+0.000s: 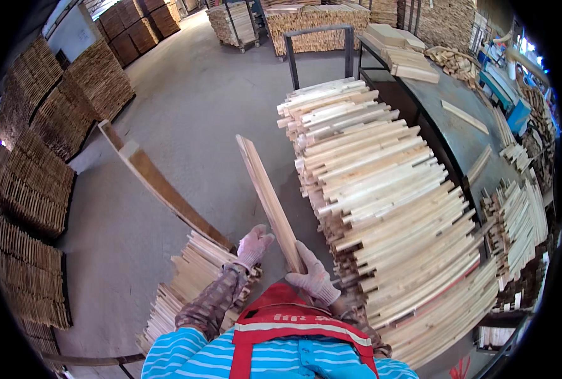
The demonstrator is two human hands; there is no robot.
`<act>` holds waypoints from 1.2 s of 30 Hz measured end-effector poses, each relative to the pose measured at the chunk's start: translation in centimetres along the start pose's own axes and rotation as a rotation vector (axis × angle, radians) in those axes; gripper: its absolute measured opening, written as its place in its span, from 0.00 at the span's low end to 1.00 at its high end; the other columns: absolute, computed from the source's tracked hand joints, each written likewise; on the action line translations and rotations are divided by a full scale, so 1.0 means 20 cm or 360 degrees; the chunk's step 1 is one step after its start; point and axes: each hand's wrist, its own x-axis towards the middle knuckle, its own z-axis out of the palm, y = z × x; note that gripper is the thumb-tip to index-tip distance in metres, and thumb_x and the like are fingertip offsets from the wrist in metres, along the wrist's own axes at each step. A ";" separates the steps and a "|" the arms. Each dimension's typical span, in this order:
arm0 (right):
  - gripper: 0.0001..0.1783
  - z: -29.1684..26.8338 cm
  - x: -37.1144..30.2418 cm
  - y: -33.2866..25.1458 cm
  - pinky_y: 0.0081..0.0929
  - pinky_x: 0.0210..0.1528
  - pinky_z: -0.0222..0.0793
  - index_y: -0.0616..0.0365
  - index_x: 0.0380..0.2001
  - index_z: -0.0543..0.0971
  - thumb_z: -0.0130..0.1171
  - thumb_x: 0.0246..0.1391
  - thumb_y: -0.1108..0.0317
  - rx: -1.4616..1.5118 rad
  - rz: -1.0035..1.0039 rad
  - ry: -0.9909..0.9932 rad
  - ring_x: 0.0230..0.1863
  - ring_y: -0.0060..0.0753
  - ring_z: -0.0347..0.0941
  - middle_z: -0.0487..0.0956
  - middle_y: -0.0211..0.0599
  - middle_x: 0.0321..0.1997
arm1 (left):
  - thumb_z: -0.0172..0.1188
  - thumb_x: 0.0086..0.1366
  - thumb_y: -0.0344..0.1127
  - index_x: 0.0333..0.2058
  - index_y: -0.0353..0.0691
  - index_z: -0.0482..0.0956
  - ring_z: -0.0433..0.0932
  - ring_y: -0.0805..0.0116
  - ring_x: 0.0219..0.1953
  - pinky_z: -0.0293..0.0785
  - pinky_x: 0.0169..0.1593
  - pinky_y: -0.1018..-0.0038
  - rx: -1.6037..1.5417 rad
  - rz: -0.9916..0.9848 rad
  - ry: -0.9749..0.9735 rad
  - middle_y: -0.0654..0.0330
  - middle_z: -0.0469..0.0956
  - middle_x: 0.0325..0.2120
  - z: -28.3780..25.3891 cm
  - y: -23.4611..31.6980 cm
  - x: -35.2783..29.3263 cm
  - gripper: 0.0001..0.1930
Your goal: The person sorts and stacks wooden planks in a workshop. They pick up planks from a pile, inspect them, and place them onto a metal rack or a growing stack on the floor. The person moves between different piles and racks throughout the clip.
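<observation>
A long, pale wooden board (269, 199) slants up and away in front of me, its near end against my red apron (274, 306). My right hand (315, 275), in a whitish knit glove, grips this board close to its near end, thumb across it. Just left of the board is my left hand (255, 245), gloved too, with its fingers curled in and nothing visible in them; a small gap parts it from the board. Below my left forearm lies a stack of wooden strips (189, 278).
A big pile of wooden strips (394, 189) fills the right side, beside a dark-edged table (442, 95) with loose pieces on it. A long wooden rail (161, 183) runs along the left stack. Tall lumber stacks (28, 183) stand far left. A metal frame (319, 31) rises behind the pile.
</observation>
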 end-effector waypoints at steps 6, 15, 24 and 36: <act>0.59 -0.08 0.72 -0.22 0.31 0.74 0.54 0.65 0.75 0.54 0.75 0.45 0.59 -0.0153 -0.0179 -0.0105 0.74 0.40 0.59 0.63 0.53 0.74 | 0.57 0.62 0.59 0.56 0.50 0.80 0.78 0.44 0.56 0.74 0.60 0.56 0.0361 -0.0042 -0.0142 0.47 0.81 0.52 0.06 -0.09 0.90 0.29; 0.57 -0.23 1.30 -0.13 0.33 0.72 0.59 0.63 0.75 0.54 0.75 0.48 0.60 -0.0088 0.0106 -0.0004 0.72 0.42 0.64 0.66 0.54 0.72 | 0.55 0.65 0.57 0.55 0.52 0.82 0.77 0.50 0.60 0.73 0.62 0.58 0.1133 -0.0526 -0.1037 0.48 0.79 0.56 -0.13 -0.45 1.43 0.25; 0.55 -0.44 1.90 -0.28 0.32 0.73 0.56 0.66 0.74 0.55 0.74 0.49 0.58 -0.0058 0.0109 -0.0025 0.73 0.43 0.62 0.65 0.56 0.73 | 0.55 0.67 0.56 0.56 0.51 0.81 0.77 0.51 0.59 0.73 0.61 0.60 0.0853 -0.0801 -0.0843 0.50 0.80 0.55 -0.31 -0.54 1.80 0.25; 0.55 -0.28 3.07 -0.19 0.31 0.68 0.62 0.67 0.74 0.55 0.73 0.49 0.59 0.0381 0.0286 0.0322 0.66 0.38 0.68 0.70 0.52 0.69 | 0.54 0.68 0.55 0.58 0.49 0.80 0.78 0.53 0.58 0.72 0.61 0.62 0.0361 -0.0598 -0.0473 0.53 0.82 0.53 -0.79 -0.29 3.03 0.25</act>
